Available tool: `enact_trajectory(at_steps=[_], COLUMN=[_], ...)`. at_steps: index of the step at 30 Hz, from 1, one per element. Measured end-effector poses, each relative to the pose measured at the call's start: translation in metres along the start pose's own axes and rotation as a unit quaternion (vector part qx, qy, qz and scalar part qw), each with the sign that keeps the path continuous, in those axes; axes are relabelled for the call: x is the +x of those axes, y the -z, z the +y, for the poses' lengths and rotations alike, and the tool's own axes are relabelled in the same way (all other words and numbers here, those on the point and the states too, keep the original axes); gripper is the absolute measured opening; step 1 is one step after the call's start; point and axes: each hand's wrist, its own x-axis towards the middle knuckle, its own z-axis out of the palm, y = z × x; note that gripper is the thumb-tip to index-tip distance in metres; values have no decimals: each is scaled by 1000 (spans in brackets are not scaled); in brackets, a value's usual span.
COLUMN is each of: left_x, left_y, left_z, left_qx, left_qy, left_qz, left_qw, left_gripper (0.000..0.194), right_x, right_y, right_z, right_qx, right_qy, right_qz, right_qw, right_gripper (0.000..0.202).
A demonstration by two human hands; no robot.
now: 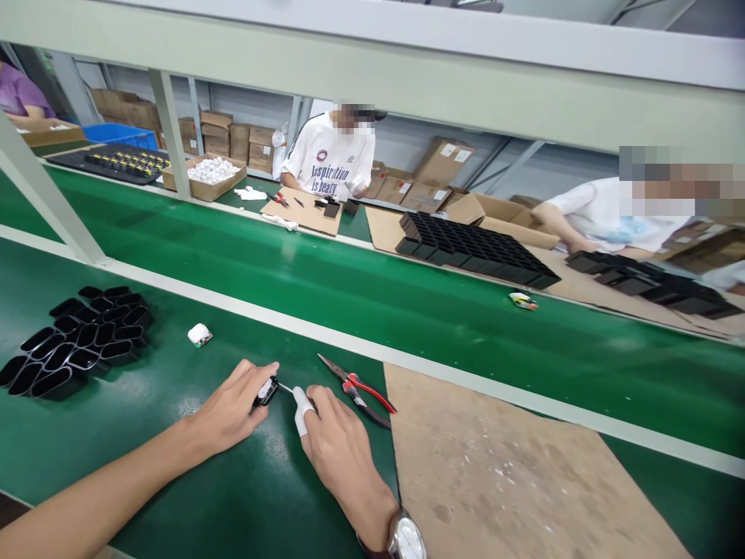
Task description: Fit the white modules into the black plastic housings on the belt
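My left hand (236,407) is closed round a small black housing (266,392) with a whitish part inside its open end. From the right, my right hand (337,435) grips a thin metal-tipped tool (285,387), its tip at the housing's opening. The tool's handle is hidden in the fingers, so its exact kind does not show. A white finger cot (301,410) covers one fingertip, and a watch (406,536) is on that wrist. Just beyond the right hand lie long-nose pliers (355,386) with red and black handles. A small circuit board with a white top (199,335) rests left of them.
Several black oval housings (87,334) stand grouped at the left. A cardboard sheet (494,458) lies at the right. Across the green belt (326,272), two people in white shirts sit near rows of black cases (471,248). A slanted post (46,186) rises at the left.
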Motion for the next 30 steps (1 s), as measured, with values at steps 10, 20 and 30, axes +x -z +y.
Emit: enact_trajectory(at_steps=[10,20,30], left_x=[-1,1,1], left_y=[-2,-1,-1], left_z=[0,4,0], left_qx=[13,8,-51], left_qy=[-3,-10,27], left_qz=[3,-5,-1], left_qw=[1000,1000,998], left_gripper=[69,64,66], right_x=[-1,-1,-3], right_y=[0,-1,4], right_z=[-2,-4,-6], right_qx=[-13,-23,33], right_qy=[2,-6,3], right_qz=[-2,-14,17], right_qw=[1000,1000,999], right_gripper=[25,24,23])
